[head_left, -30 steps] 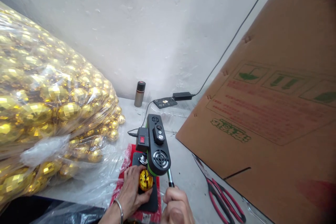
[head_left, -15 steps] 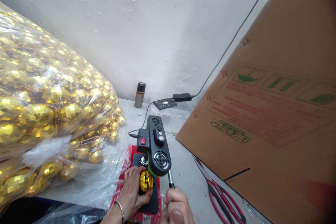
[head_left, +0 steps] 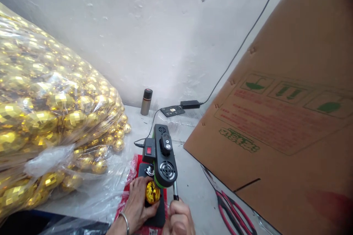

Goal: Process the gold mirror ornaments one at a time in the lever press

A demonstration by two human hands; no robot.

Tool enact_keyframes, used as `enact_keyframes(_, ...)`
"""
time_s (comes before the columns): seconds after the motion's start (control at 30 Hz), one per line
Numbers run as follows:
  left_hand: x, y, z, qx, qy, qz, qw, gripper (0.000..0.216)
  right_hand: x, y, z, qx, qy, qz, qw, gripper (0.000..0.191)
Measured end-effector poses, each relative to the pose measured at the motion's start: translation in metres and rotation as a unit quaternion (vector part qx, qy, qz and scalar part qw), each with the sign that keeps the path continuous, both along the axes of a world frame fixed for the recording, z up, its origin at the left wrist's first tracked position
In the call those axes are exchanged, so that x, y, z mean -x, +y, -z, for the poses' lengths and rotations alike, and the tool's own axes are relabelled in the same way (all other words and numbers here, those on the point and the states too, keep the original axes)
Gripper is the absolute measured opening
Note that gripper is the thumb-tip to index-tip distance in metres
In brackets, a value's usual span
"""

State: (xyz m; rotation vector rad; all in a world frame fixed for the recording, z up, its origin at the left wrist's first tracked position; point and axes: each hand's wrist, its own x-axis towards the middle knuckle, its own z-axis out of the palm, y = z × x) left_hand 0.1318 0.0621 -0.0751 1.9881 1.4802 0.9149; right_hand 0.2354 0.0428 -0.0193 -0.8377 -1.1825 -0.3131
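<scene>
A small black drill press (head_left: pixel 164 158) with a red switch stands on a dark base plate over red plastic. My left hand (head_left: pixel 138 198), a bracelet at its wrist, has thumb and fingers closed round a shiny gold faceted ball (head_left: pixel 152 192) under the press head. My right hand (head_left: pixel 180 217) is wrapped round the dark grip of the press's metal lever (head_left: pixel 175 191). The head hides whatever lies between it and the ball's upper side.
A big clear bag of gold balls (head_left: pixel 63 117) fills the left. At right stand a large cardboard box (head_left: pixel 270 110) and red-handled scissors (head_left: pixel 234 211). A flask (head_left: pixel 146 101), a dark patterned pad (head_left: pixel 172 111) and a power adapter (head_left: pixel 190 104) sit by the wall.
The view has shifted slightly. My right hand, with the lever, is a little farther left and lower. My left hand still holds the ball under the head.
</scene>
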Motion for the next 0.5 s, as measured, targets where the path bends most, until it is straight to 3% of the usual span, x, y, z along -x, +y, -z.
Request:
enact_keyframes(0.1,0.000,0.000,-0.002,0.009,-0.008,0.004,1.000,0.044,0.001,-0.001,0.000,-0.010,-0.012,0.005,1.000,0.043)
enact_keyframes(0.17,0.000,0.002,-0.004,0.012,-0.017,0.001,1.000,0.046,0.001,-0.007,-0.014,0.001,-0.020,0.005,1.000,0.043)
enact_keyframes(0.23,0.001,0.003,-0.005,0.014,-0.026,-0.002,1.000,0.049,0.003,-0.014,-0.039,0.037,-0.003,-0.002,0.999,0.044)
enact_keyframes(0.33,0.005,-0.002,0.000,0.015,-0.046,-0.008,0.999,0.054,0.008,-0.023,-0.089,0.155,0.117,-0.037,0.980,0.040)
enact_keyframes(0.4,0.014,-0.013,0.007,-0.003,-0.060,-0.009,0.998,0.055,0.012,-0.025,-0.115,0.153,0.155,-0.083,0.972,0.042)
enact_keyframes(0.5,0.032,-0.043,0.023,-0.052,-0.036,0.015,0.998,0.043,0.015,-0.028,-0.127,0.160,0.175,-0.087,0.968,0.043)
